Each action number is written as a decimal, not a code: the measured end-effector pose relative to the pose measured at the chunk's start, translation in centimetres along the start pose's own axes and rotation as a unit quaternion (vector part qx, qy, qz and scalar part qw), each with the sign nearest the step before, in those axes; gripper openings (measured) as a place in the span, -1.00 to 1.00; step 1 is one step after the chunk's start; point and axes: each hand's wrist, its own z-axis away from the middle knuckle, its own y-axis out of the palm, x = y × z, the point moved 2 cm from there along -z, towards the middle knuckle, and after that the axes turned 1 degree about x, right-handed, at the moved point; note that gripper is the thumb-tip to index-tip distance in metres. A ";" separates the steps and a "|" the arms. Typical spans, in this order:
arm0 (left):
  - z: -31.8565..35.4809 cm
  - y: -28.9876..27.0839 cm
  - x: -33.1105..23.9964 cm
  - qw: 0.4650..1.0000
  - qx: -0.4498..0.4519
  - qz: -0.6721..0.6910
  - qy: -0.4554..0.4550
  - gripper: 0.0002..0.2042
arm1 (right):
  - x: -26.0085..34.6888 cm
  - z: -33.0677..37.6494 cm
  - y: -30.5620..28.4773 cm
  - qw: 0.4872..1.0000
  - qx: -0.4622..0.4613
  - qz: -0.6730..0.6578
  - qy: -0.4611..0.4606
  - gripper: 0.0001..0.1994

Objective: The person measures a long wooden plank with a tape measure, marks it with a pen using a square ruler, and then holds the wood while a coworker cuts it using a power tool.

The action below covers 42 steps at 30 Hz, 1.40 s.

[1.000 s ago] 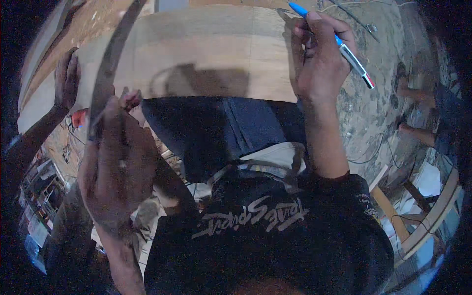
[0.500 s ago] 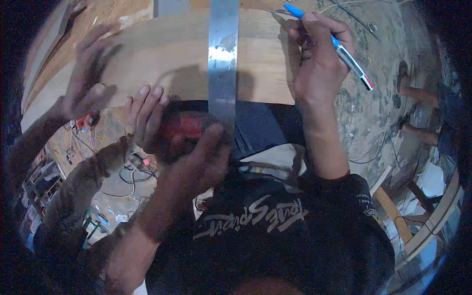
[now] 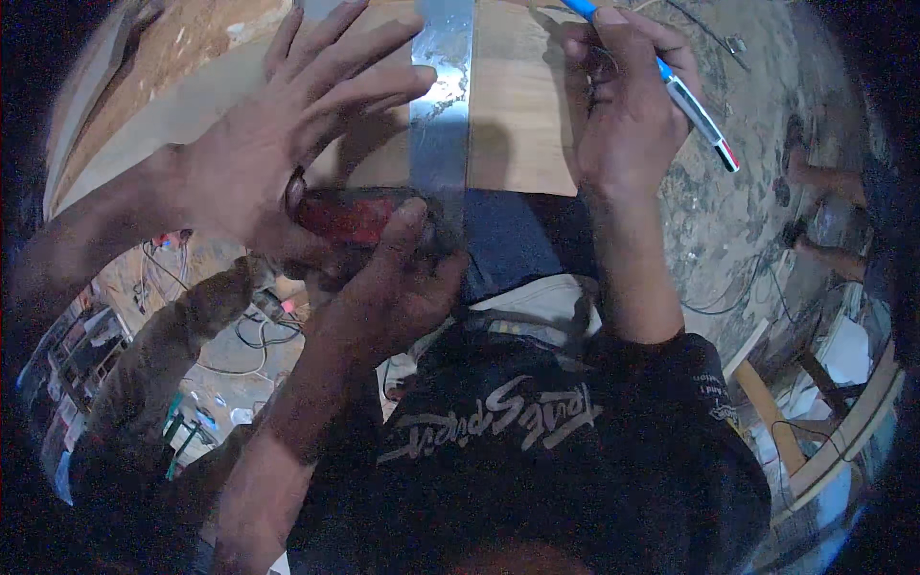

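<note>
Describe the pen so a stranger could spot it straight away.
Find the pale wooden board at the top of the view and go to its right end. There the person's right hand holds the pen, slanting down to the right. Unlike the broad, shiny metal strip to its left, it is slim, blue and white, with red near its lower end.
</note>
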 end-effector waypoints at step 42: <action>0.2 0.5 0.0 0.996 0.031 -0.075 0.029 -0.07 | -0.8 -1.3 0.2 0.902 0.119 0.379 -0.172 -0.86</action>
